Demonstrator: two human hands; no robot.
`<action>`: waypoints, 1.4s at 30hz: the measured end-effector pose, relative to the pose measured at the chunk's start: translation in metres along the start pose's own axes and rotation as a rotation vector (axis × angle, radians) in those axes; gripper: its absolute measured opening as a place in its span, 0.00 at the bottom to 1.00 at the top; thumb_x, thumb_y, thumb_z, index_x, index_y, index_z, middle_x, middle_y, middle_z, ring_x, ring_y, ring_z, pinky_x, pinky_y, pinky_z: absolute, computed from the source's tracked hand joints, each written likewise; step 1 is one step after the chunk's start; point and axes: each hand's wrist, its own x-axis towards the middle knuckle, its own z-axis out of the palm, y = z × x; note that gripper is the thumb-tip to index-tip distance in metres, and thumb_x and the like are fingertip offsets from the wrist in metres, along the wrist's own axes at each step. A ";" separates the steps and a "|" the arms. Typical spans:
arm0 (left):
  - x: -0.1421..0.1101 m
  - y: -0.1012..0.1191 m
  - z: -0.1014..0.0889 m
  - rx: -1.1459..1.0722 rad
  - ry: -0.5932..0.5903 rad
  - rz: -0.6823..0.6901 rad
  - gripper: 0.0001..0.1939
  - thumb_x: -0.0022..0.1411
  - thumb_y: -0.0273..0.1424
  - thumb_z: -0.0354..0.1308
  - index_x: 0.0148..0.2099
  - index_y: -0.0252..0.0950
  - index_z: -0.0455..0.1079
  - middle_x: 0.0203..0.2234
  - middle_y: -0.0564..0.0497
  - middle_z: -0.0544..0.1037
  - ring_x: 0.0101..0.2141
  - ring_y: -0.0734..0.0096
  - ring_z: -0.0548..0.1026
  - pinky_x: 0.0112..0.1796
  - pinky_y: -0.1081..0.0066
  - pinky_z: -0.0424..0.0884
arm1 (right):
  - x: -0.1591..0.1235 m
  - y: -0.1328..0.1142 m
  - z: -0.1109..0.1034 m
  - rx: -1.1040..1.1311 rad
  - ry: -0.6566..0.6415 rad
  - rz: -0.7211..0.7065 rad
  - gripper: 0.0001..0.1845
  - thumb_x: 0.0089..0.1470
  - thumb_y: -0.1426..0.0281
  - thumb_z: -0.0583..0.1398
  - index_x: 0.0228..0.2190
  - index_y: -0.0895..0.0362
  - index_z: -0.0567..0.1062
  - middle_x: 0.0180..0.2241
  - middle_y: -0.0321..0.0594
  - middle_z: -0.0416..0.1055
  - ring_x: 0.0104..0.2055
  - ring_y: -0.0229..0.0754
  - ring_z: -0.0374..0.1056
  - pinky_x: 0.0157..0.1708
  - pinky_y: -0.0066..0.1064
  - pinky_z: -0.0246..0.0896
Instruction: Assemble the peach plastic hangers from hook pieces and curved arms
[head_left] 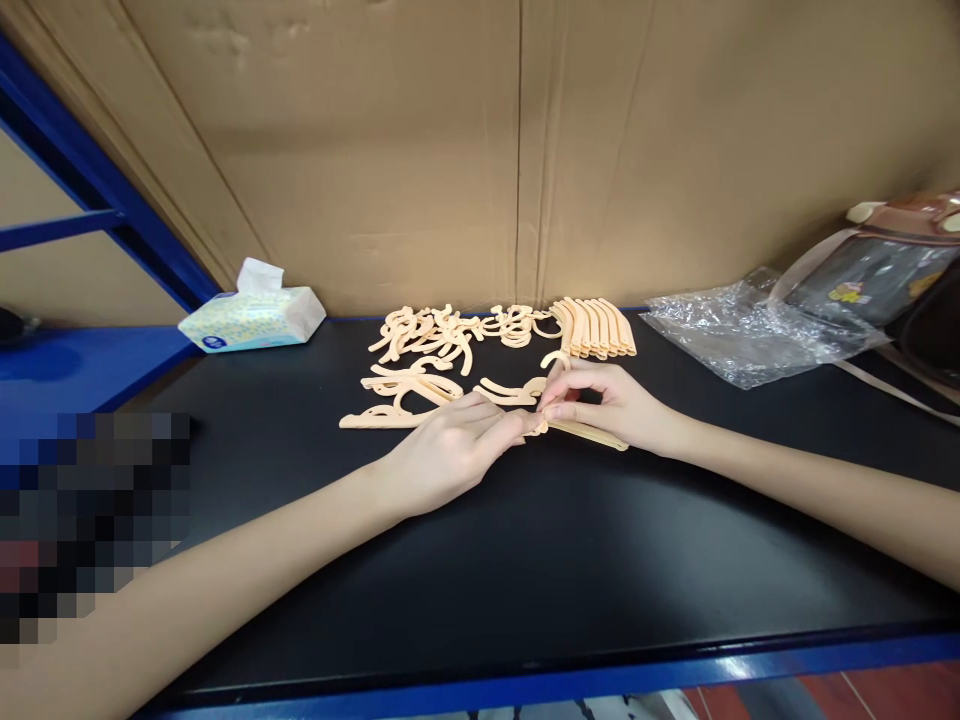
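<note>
Here | left hand (450, 445), right hand (619, 405) gripping hanger (592, 435) | broad tabletop (525, 570) to edge (750, 668)

At the far left of our black bench (637, 540) we see a patterned tissue pack (251, 322), a white sheet (259, 276) poking from its top. Brown cardboard (420, 150) lines the far side, with a blue metal frame (139, 250) to its left. At the far right we find a crumpled clear plastic bag (742, 335) beside a clear bottle (877, 265) with a brown top (911, 215). Red floor (892, 690) shows at the near right.
</note>
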 end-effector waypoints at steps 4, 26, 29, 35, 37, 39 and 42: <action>0.004 0.002 -0.002 0.013 -0.010 -0.028 0.09 0.67 0.20 0.47 0.47 0.32 0.65 0.30 0.50 0.78 0.28 0.71 0.72 0.31 0.71 0.67 | -0.001 0.002 0.001 -0.040 0.035 -0.015 0.07 0.55 0.66 0.61 0.32 0.55 0.77 0.31 0.37 0.67 0.33 0.37 0.63 0.34 0.31 0.60; 0.004 0.008 0.001 0.075 0.028 -0.190 0.08 0.68 0.28 0.48 0.43 0.33 0.68 0.27 0.50 0.77 0.26 0.72 0.75 0.27 0.73 0.68 | 0.000 -0.008 0.005 -0.101 0.046 0.078 0.13 0.56 0.60 0.59 0.31 0.57 0.77 0.31 0.39 0.73 0.32 0.38 0.65 0.32 0.30 0.58; 0.005 0.009 0.000 0.074 0.035 -0.167 0.08 0.67 0.27 0.49 0.43 0.32 0.68 0.27 0.50 0.77 0.26 0.72 0.74 0.27 0.73 0.67 | 0.000 -0.010 0.004 -0.102 0.028 0.134 0.15 0.55 0.58 0.60 0.29 0.58 0.76 0.30 0.39 0.73 0.31 0.37 0.65 0.31 0.29 0.57; 0.007 0.009 -0.002 0.124 0.022 -0.155 0.09 0.68 0.29 0.49 0.44 0.33 0.69 0.30 0.50 0.77 0.28 0.71 0.73 0.30 0.71 0.66 | 0.000 -0.006 0.005 -0.004 0.011 0.126 0.14 0.54 0.59 0.61 0.30 0.57 0.76 0.31 0.37 0.74 0.32 0.37 0.66 0.33 0.29 0.57; 0.008 0.009 -0.002 0.142 0.013 -0.155 0.09 0.68 0.30 0.49 0.43 0.33 0.69 0.31 0.49 0.77 0.30 0.70 0.72 0.31 0.70 0.65 | 0.000 -0.005 0.006 0.016 0.012 0.126 0.13 0.53 0.59 0.61 0.30 0.57 0.76 0.31 0.37 0.74 0.32 0.37 0.66 0.32 0.28 0.57; 0.008 0.008 -0.001 0.150 -0.002 -0.160 0.10 0.69 0.31 0.48 0.42 0.33 0.69 0.32 0.49 0.77 0.31 0.69 0.72 0.33 0.70 0.65 | 0.000 -0.004 0.006 0.023 0.011 0.127 0.13 0.53 0.59 0.61 0.30 0.57 0.76 0.31 0.36 0.74 0.32 0.37 0.66 0.32 0.28 0.57; 0.008 0.005 -0.001 0.209 -0.024 -0.178 0.14 0.69 0.36 0.48 0.39 0.32 0.70 0.29 0.48 0.76 0.30 0.67 0.72 0.33 0.69 0.64 | -0.001 -0.004 0.005 0.019 -0.004 0.125 0.14 0.53 0.59 0.61 0.30 0.57 0.76 0.30 0.36 0.74 0.31 0.36 0.65 0.31 0.28 0.56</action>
